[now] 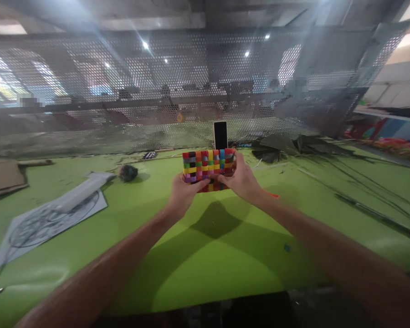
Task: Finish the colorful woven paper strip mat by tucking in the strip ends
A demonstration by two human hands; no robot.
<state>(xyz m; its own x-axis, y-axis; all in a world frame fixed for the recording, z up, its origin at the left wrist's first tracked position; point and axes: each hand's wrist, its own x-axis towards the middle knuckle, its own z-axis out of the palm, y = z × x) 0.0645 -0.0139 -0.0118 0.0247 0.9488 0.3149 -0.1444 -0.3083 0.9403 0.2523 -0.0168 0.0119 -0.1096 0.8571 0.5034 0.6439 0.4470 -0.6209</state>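
A small woven pouch (209, 163) of multicoloured strips is held up above the green table. My left hand (184, 190) grips its lower left corner, with the thumb lying across the front. Around the right edge my right hand (242, 176) is closed, its thumb also pressed on the lower front, close to the left thumb. Most of my fingers are hidden behind the pouch. A short orange strip (272, 194) shows beside my right wrist, partly hidden by it.
Behind the pouch a phone-like device (220, 135) stands upright before a perforated metal screen (198, 95). Left lie a printed sheet (54, 218), a dark round lump (127, 173) and cardboard (3, 177). Right are dried palm leaves (276, 146) and a long dark rod (376, 215) on the table (205, 273).
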